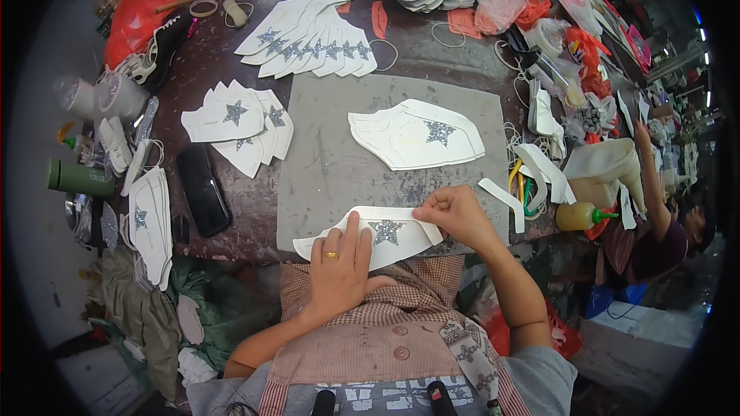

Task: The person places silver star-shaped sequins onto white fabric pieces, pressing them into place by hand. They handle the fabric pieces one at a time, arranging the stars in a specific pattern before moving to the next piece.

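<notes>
A white shoe upper piece with a silver glitter star lies at the near edge of the grey mat. My left hand, a gold ring on one finger, rests on it with fingers stretched out flat. Along the piece's upper edge runs a narrow white strip. Thumb and fingertips of my right hand pinch this strip at its right end, where it bends down the side. Farther up the mat sits a small stack of white upper pieces, its top one also bearing a star.
Fanned star pieces lie at the back, with another fan at left. A black phone sits left of the mat. Loose white strips and a yellow glue bottle lie at right. Another person is at far right.
</notes>
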